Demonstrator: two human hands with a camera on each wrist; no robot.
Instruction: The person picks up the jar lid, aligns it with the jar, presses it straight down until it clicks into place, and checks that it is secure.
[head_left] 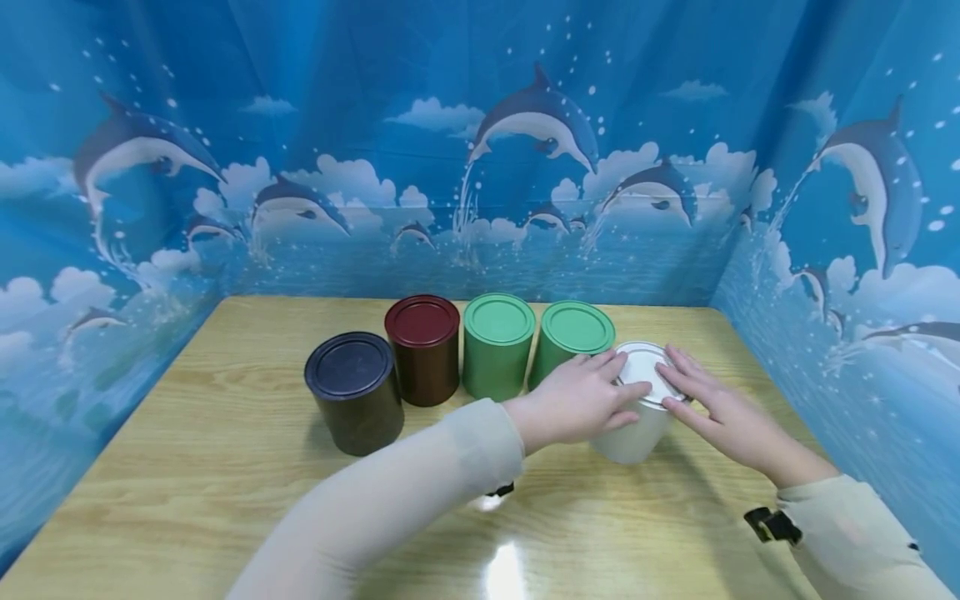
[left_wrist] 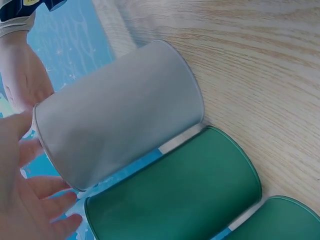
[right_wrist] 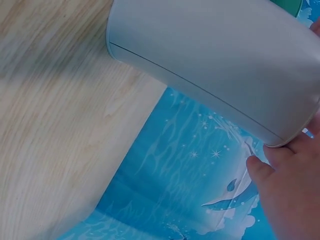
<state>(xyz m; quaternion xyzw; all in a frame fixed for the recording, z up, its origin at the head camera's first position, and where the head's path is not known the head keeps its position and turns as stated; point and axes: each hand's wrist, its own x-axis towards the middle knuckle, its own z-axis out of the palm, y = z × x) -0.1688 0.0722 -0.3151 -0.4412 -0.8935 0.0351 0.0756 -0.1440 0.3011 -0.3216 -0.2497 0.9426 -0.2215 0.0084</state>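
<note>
A white lidded can (head_left: pixel 633 433) stands upright at the right end of a row of cans. My left hand (head_left: pixel 573 400) reaches across to its left side, fingers extended at the lid's rim. From the right, my right hand (head_left: pixel 723 412) lays its fingertips on the lid (head_left: pixel 643 367) near the edge. In the left wrist view the left fingers (left_wrist: pixel 52 202) are spread beside the lid end of the white can (left_wrist: pixel 120 115). The right wrist view shows the right fingers (right_wrist: pixel 280 157) against the rim of the white can (right_wrist: pixel 215 60).
Close to the left of the white can is a green can (head_left: pixel 577 329), then another green can (head_left: pixel 498 354). A dark red can (head_left: pixel 423 354) and a black can (head_left: pixel 356 400) continue the row leftward. A dolphin-print curtain (head_left: pixel 337 100) surrounds the wooden table (head_left: pixel 187 483).
</note>
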